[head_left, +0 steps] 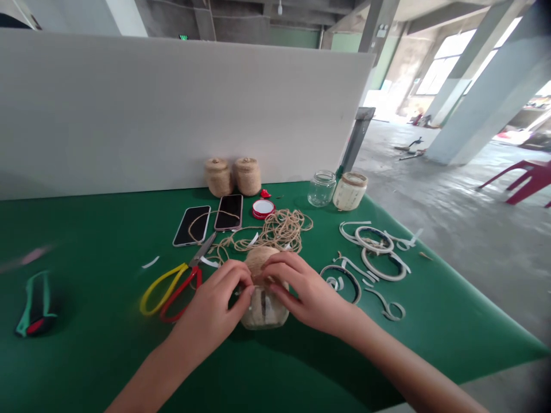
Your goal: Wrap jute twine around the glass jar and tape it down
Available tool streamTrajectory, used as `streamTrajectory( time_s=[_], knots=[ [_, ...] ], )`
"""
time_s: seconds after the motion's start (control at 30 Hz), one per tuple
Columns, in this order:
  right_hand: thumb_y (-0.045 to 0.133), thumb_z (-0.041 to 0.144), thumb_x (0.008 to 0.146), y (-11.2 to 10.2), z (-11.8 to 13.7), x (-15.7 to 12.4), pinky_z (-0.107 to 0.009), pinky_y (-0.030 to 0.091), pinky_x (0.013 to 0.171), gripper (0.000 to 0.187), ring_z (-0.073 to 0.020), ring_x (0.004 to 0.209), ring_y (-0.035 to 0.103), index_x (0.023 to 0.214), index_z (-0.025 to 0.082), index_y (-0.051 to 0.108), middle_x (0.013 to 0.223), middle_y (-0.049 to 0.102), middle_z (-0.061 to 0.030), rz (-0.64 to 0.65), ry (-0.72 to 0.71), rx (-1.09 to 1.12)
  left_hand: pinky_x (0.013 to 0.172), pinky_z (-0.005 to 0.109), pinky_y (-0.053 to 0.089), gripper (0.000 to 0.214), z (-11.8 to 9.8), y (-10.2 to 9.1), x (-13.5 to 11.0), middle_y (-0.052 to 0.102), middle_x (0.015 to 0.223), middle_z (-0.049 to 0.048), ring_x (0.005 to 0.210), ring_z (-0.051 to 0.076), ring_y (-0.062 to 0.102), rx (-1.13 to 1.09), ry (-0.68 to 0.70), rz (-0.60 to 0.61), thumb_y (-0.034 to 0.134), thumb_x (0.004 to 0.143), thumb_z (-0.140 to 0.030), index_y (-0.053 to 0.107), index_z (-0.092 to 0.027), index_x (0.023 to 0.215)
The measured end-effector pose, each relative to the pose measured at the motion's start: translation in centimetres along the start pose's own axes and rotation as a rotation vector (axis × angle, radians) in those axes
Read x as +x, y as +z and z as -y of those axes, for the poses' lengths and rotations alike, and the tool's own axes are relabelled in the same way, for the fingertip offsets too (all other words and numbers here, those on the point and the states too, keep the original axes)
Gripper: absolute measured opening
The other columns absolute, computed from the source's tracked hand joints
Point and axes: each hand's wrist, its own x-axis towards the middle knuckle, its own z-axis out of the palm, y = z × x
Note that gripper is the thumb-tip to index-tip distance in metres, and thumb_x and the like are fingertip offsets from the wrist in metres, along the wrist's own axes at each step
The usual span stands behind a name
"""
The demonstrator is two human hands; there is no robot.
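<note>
Two bare arms [379, 338] come up from the bottom of the view, and the hands meet at a glass jar [263, 318] in the middle of a green table [94, 229]. The left hand [226, 291] has its thumb and first finger bent in, tips close together, at the jar's left side. The right hand [301, 287] curls over from the other side, with just a small gap between thumb and fingers. I can't tell if they pinch any string. Scissors [191, 266] lie just beside the left hand, so it is tight there; past them a wide bit of green runs to the cutter [38, 310]. Tape rings [390, 279] lie near the right arm. The table's right edge slants well away from the hands, and a clear jar [322, 189] and a pale jar [348, 195] stand close to it at the back. A white board [172, 115] stands along the back edge. A messy heap of string [284, 229] lies just behind the glass jar, which is see-through at its near end and covered in tan string [259, 261] at its far end.
</note>
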Motion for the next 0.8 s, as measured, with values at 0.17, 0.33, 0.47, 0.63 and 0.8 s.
streamTrajectory(
  time_s=[0.17,0.33,0.47,0.63,0.8],
  knots=[
    [0.048,0.011,0.084,0.48,0.15,0.6,-0.036,0.041,0.092,0.015,-0.0189,0.103,0.048,0.096,0.019,0.054,0.105,0.054,-0.0068,0.027,-0.014,-0.035,0.08,0.028,0.042,0.012,0.04,0.21,0.07,0.052,0.093,0.0036,0.093,0.017,0.051,-0.019,0.007,-0.009,0.041,0.088,-0.019,0.047,-0.02,0.078],
    [0.048,0.01,0.084,0.27,0.01,0.53,-0.035,0.041,0.091,0.017,-0.0175,0.102,0.048,0.097,0.02,0.055,0.104,0.055,-0.0058,0.031,0.0,-0.024,0.079,0.029,0.044,0.012,-0.15,0.34,0.0,0.053,0.094,0.0042,0.092,0.018,0.052,-0.037,-0.049,-0.024,0.042,0.087,-0.02,0.048,-0.02,0.078],
    [0.043,0.009,0.087,0.36,0.03,0.55,-0.035,0.041,0.09,0.018,-0.017,0.102,0.049,0.094,0.02,0.055,0.104,0.055,-0.0055,0.004,0.004,-0.014,0.078,0.029,0.046,0.011,-0.36,0.46,0.27,0.054,0.093,0.004,0.091,0.018,0.054,-0.062,-0.11,-0.064,0.044,0.084,-0.019,0.049,-0.02,0.074],
    [0.042,0.008,0.087,0.54,-0.07,0.53,-0.035,0.041,0.09,0.018,-0.0171,0.102,0.049,0.094,0.02,0.054,0.104,0.056,-0.0057,0.006,-0.004,-0.018,0.074,0.028,0.047,0.012,-0.37,0.06,0.87,0.055,0.087,0.0023,0.084,0.017,0.056,-0.099,-0.167,-0.026,0.048,0.08,-0.019,0.051,-0.02,0.069],
    [0.042,0.009,0.087,0.61,-0.16,0.38,-0.035,0.041,0.09,0.018,-0.0175,0.103,0.048,0.096,0.02,0.054,0.105,0.055,-0.0062,0.011,-0.013,-0.008,0.071,0.026,0.048,0.012,-0.08,-0.3,0.92,0.056,0.086,0.0016,0.081,0.016,0.057,-0.098,-0.192,0.006,0.049,0.081,-0.022,0.052,-0.019,0.069]
  ],
)
